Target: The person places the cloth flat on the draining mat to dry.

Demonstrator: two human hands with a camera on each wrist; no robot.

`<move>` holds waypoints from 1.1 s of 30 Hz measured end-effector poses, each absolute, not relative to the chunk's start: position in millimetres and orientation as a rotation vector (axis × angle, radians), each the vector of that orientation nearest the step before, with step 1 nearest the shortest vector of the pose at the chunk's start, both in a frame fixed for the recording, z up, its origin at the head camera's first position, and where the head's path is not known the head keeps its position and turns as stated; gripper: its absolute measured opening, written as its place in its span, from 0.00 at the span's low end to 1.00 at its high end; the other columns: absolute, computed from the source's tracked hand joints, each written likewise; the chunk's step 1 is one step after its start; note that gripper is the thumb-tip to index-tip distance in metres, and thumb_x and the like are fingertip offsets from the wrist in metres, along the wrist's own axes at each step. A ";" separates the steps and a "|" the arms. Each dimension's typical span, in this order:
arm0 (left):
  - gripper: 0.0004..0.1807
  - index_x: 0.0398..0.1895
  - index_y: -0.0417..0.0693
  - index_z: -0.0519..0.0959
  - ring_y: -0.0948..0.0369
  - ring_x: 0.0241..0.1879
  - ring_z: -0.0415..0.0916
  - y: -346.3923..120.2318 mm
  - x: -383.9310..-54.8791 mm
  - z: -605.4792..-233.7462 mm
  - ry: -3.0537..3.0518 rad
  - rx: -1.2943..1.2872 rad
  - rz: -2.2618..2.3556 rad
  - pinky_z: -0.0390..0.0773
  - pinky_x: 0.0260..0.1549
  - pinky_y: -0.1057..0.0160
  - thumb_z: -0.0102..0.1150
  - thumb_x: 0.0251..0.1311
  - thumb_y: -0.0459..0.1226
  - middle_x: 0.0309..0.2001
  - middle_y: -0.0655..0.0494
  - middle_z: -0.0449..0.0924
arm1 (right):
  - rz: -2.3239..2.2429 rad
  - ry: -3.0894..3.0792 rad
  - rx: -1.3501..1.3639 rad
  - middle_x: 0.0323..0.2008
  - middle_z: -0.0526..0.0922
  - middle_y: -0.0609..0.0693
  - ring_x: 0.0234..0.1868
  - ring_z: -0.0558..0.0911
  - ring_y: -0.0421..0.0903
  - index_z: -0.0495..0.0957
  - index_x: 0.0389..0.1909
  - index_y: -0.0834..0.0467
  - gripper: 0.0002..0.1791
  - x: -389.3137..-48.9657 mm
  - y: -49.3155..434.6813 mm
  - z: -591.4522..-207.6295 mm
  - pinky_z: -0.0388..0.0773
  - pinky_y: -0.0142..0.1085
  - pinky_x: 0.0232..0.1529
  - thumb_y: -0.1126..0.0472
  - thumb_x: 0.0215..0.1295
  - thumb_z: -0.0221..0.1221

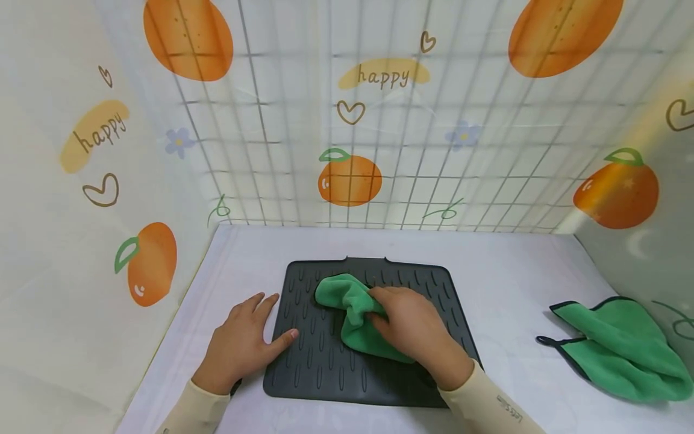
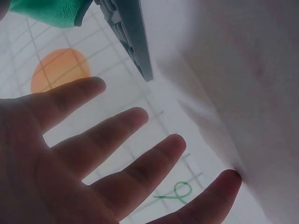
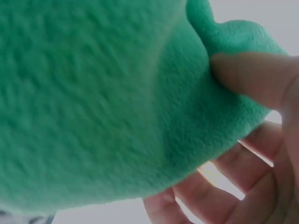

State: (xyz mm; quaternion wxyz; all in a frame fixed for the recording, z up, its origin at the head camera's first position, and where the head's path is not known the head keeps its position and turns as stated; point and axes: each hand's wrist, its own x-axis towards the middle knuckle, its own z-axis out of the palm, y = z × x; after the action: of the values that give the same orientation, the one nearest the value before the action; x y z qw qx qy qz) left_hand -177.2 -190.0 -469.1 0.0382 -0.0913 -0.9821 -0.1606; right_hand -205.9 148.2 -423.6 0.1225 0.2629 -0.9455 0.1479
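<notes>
In the head view a crumpled green cloth (image 1: 352, 301) lies over the middle of a dark grey ridged mat (image 1: 309, 374). My right hand (image 1: 414, 322) pinches the cloth between thumb and fingers; the right wrist view shows the thumb pressed into the green cloth (image 3: 93, 102), with the fingers behind it. At the mat's left edge is my left hand (image 1: 241, 337), fingers spread, the thumb reaching over the edge. In the left wrist view the left hand (image 2: 93, 154) holds nothing, and the mat's edge (image 2: 131, 42) shows above the fingers.
A second green cloth (image 1: 629, 349) with dark trim and a hanging loop lies folded on the white table (image 1: 515, 289) at the right. Behind the table stands a wire grid (image 1: 293, 120) covered by a sheet printed with oranges, and similar sheets hang at both sides.
</notes>
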 end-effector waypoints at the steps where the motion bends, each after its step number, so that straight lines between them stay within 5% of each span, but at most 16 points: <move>1: 0.53 0.78 0.55 0.71 0.40 0.68 0.72 -189.3 -177.1 -469.2 -3.014 -0.278 -0.494 0.81 0.41 0.30 0.52 0.60 0.78 0.74 0.44 0.70 | 0.422 -2.771 0.764 0.50 0.89 0.46 0.49 0.87 0.50 0.86 0.54 0.52 0.20 -205.7 149.7 -422.6 0.85 0.48 0.46 0.55 0.62 0.76; 10: 0.59 0.80 0.55 0.68 0.40 0.69 0.71 -188.3 -183.4 -462.5 -3.022 -0.279 -0.471 0.81 0.43 0.31 0.40 0.57 0.84 0.73 0.44 0.70 | 0.424 -2.878 0.719 0.54 0.87 0.48 0.52 0.86 0.51 0.85 0.60 0.51 0.35 -206.1 172.0 -398.1 0.84 0.51 0.47 0.37 0.56 0.77; 18: 0.58 0.84 0.55 0.59 0.44 0.57 0.81 -174.9 -201.0 -447.8 -2.980 -0.369 -0.379 0.85 0.34 0.43 0.61 0.57 0.74 0.61 0.46 0.82 | 0.384 -2.943 0.715 0.50 0.87 0.46 0.49 0.85 0.49 0.84 0.60 0.52 0.37 -202.0 191.6 -382.2 0.84 0.51 0.44 0.38 0.52 0.80; 22: 0.48 0.82 0.51 0.64 0.48 0.45 0.85 -157.2 -214.5 -439.7 -2.948 -0.451 -0.359 0.82 0.26 0.50 0.66 0.64 0.62 0.51 0.48 0.87 | 0.408 -2.945 0.771 0.42 0.86 0.42 0.42 0.85 0.44 0.85 0.56 0.52 0.29 -200.7 196.3 -380.8 0.83 0.46 0.37 0.43 0.57 0.78; 28: 0.23 0.72 0.53 0.77 0.53 0.33 0.84 -128.3 -241.1 -438.2 -2.908 -0.538 -0.347 0.79 0.22 0.53 0.54 0.78 0.39 0.40 0.52 0.88 | 0.477 -2.991 0.681 0.39 0.88 0.43 0.24 0.76 0.39 0.87 0.53 0.51 0.11 -209.8 205.5 -393.2 0.72 0.37 0.23 0.63 0.73 0.64; 33: 0.16 0.65 0.55 0.81 0.53 0.37 0.86 -106.0 -263.0 -435.5 -2.962 -0.578 -0.343 0.82 0.25 0.51 0.51 0.82 0.42 0.41 0.53 0.88 | 0.459 -3.117 0.632 0.36 0.87 0.43 0.26 0.77 0.38 0.89 0.51 0.52 0.11 -215.9 207.7 -407.1 0.75 0.39 0.24 0.62 0.73 0.63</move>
State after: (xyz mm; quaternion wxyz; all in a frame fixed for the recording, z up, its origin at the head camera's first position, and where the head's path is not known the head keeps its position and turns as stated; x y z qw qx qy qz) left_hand -263.0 -106.0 -435.5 0.0523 -0.1902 -0.9739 -0.1126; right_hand -215.9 207.7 -407.1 -0.0358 0.1966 -0.9694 0.1429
